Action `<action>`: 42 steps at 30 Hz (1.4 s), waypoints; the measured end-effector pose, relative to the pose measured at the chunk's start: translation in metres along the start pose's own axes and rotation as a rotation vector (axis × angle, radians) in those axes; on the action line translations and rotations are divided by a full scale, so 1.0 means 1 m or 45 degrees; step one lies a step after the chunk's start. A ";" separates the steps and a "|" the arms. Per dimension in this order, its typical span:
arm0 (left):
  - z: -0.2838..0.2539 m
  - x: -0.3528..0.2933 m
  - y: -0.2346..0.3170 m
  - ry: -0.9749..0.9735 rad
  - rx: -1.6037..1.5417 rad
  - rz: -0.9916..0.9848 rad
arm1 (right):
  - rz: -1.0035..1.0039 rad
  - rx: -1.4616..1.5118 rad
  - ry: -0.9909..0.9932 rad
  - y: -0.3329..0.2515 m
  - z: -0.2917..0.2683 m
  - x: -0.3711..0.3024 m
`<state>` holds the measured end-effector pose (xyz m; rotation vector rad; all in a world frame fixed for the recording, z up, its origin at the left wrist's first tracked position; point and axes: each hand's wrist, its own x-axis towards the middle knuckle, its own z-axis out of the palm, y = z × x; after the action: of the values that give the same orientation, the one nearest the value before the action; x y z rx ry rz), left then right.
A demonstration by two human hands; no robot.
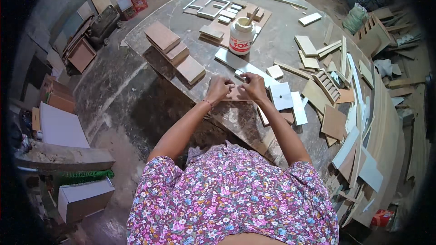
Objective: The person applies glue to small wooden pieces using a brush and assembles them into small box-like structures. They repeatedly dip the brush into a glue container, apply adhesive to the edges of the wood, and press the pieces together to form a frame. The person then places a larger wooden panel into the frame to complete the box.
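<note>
A small, flat, reddish-brown wooden board (pixel 237 94) sits at the near edge of the grey table (pixel 160 17), between the hands. The left hand (pixel 218 88) and right hand (pixel 254 86) are just apart, fingers bent, one at each end of the board; whether either grips it cannot be determined. Both forearms reach forward and converge. The hands cover the board's ends, and several fingertips are hard to make out. Beyond lies a long white strip (pixel 247 67), partly hidden by the right hand. Further out stands a white plastic jar with a red-and-white label (pixel 242 36); the lower end of its stick is concealed inside. The dark lens rim cuts off the outer surroundings.
</note>
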<state>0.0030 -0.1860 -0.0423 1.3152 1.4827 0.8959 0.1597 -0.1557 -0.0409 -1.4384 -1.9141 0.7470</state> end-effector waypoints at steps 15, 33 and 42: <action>0.007 0.020 0.006 0.251 0.751 0.372 | -0.145 0.052 0.265 0.021 0.031 0.016; 0.010 0.017 -0.017 0.218 0.327 0.348 | -0.112 0.126 0.037 0.009 0.025 0.014; -0.001 0.012 -0.016 0.350 0.864 0.403 | -0.211 -0.005 0.194 0.014 0.019 0.011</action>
<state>-0.0030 -0.1764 -0.0593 2.0262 1.9242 0.8215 0.1515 -0.1434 -0.0625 -1.2821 -1.8903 0.5414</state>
